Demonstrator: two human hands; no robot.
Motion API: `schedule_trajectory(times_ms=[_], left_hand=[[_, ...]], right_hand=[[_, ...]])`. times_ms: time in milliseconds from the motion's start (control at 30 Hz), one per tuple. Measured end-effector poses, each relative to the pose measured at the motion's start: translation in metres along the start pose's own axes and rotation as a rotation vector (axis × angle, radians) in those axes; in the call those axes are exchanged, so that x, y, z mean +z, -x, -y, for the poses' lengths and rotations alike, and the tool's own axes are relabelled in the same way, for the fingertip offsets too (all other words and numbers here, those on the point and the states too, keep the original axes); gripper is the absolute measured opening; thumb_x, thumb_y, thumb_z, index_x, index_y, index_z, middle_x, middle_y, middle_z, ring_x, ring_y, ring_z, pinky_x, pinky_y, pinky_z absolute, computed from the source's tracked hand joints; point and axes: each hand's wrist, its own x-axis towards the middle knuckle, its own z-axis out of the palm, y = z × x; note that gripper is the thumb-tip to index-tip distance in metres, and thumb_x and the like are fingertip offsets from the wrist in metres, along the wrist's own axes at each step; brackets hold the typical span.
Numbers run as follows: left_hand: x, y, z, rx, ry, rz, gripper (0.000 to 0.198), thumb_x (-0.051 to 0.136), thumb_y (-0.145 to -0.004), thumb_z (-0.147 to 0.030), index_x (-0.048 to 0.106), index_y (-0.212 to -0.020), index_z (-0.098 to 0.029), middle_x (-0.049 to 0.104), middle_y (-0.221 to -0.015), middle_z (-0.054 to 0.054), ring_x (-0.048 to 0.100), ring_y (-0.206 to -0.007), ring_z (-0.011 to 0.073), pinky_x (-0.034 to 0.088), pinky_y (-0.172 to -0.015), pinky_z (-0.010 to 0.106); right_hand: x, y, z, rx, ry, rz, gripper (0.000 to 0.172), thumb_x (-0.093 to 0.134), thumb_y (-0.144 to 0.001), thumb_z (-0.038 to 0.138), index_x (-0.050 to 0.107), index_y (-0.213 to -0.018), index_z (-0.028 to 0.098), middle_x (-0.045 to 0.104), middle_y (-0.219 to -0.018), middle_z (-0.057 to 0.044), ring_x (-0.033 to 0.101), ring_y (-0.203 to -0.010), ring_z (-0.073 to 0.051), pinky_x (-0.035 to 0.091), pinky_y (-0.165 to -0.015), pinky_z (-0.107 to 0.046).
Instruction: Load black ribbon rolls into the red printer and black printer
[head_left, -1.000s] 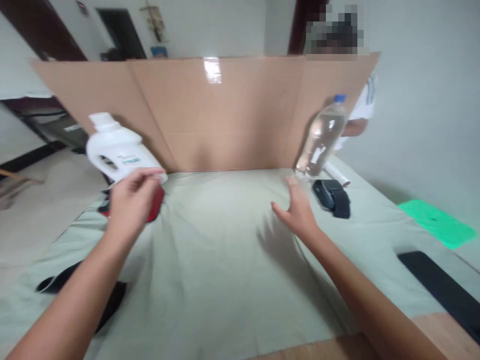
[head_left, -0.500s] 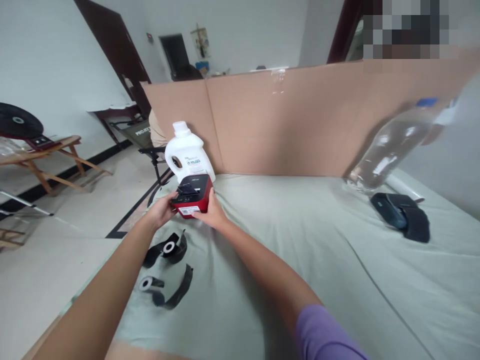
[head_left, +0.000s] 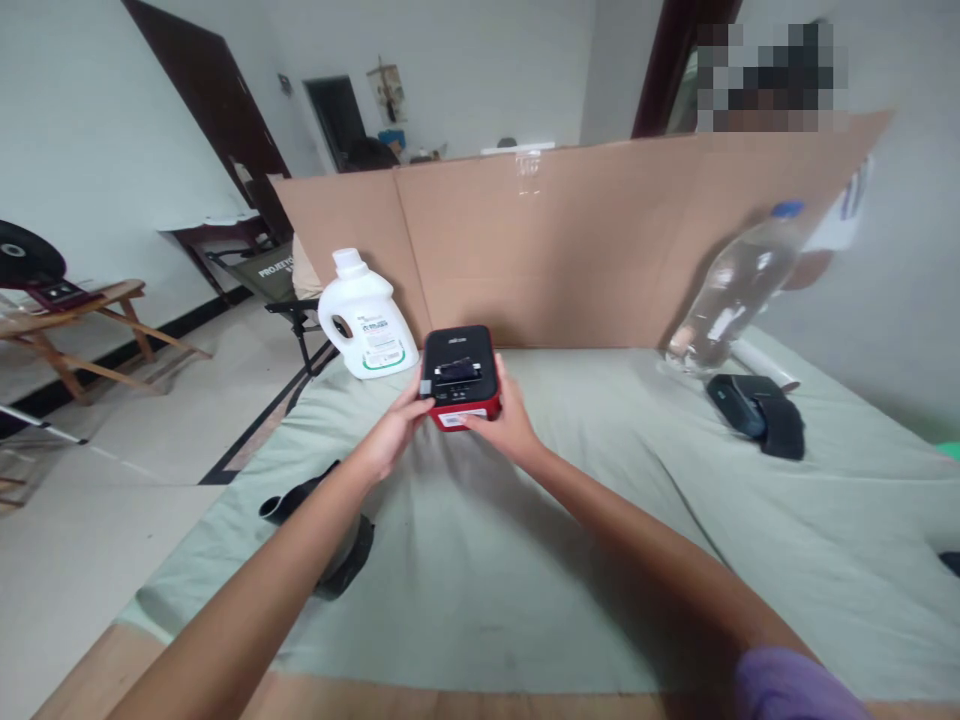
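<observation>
Head view: a round-cornered box point(head_left: 461, 352) (black top, red sides) is held between the left hand point(head_left: 396, 432) and the right hand point(head_left: 512, 420), fingers half-curled around its flanks, on or just above wrinkled pale-green cloth point(head_left: 480, 580), near a smooth white jug point(head_left: 367, 320) and upright folded cardboard point(head_left: 540, 250).

Centre of the frame: a red-and-black device point(head_left: 460, 362), held at its sides by the left hand point(head_left: 394, 437) and right hand point(head_left: 512, 420). A white jug point(head_left: 367, 318) stands just left of it; a cardboard panel point(head_left: 540, 255) rises behind. Right: a blue-capped clear bottle point(head_left: 735, 290) near a dark strapped object point(head_left: 757, 415). Lower left: black strips point(head_left: 349, 572) on pale green cloth point(head_left: 480, 590), partly hidden by the left forearm point(head_left: 251, 608).
</observation>
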Motion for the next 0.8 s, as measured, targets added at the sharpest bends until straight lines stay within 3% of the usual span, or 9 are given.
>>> schedule_trajectory(times_ms=[167, 300, 500, 800], left_hand=[[0.090, 0.021, 0.040, 0.167, -0.062, 0.066, 0.078, 0.064, -0.093, -0.047, 0.034, -0.163, -0.027, 0.031, -0.170, 0.003, 0.021, -0.160, 0.0261, 0.017, -0.131, 0.041], [0.130, 0.043, 0.071, 0.233, -0.116, 0.079, 0.080, 0.057, -0.098, -0.054, 0.024, -0.166, -0.029, 0.018, -0.174, 0.002, 0.013, -0.161, 0.0237, 0.014, -0.132, 0.037], [0.143, 0.064, 0.102, 0.226, -0.134, 0.020, 0.073, 0.050, -0.102, -0.053, 0.021, -0.166, -0.034, 0.014, -0.175, -0.001, 0.011, -0.162, 0.0228, 0.011, -0.133, 0.038], [0.137, 0.069, 0.107, 0.184, -0.148, 0.037, 0.080, 0.052, -0.100, -0.058, 0.019, -0.167, -0.028, 0.013, -0.175, 0.004, 0.010, -0.162, 0.0255, 0.012, -0.132, 0.040]], right_hand=[[-0.080, 0.061, -0.004, 0.071, 0.001, -0.194, 0.115, 0.084, -0.074, 0.050, 0.019, -0.165, 0.026, 0.052, -0.144, -0.015, 0.048, -0.135, -0.036, 0.041, -0.114, -0.056], [-0.109, 0.102, -0.007, 0.134, 0.032, -0.219, 0.111, 0.083, -0.075, 0.052, 0.022, -0.164, 0.026, 0.054, -0.141, -0.015, 0.051, -0.133, -0.036, 0.043, -0.112, -0.054], [-0.124, 0.121, -0.017, 0.139, 0.087, -0.139, 0.112, 0.085, -0.073, 0.049, 0.023, -0.164, 0.027, 0.056, -0.134, -0.014, 0.054, -0.128, -0.036, 0.044, -0.111, -0.058], [-0.112, 0.135, -0.022, 0.209, 0.081, -0.129, 0.111, 0.083, -0.076, 0.052, 0.021, -0.164, 0.025, 0.054, -0.141, -0.016, 0.052, -0.134, -0.037, 0.042, -0.114, -0.057]])
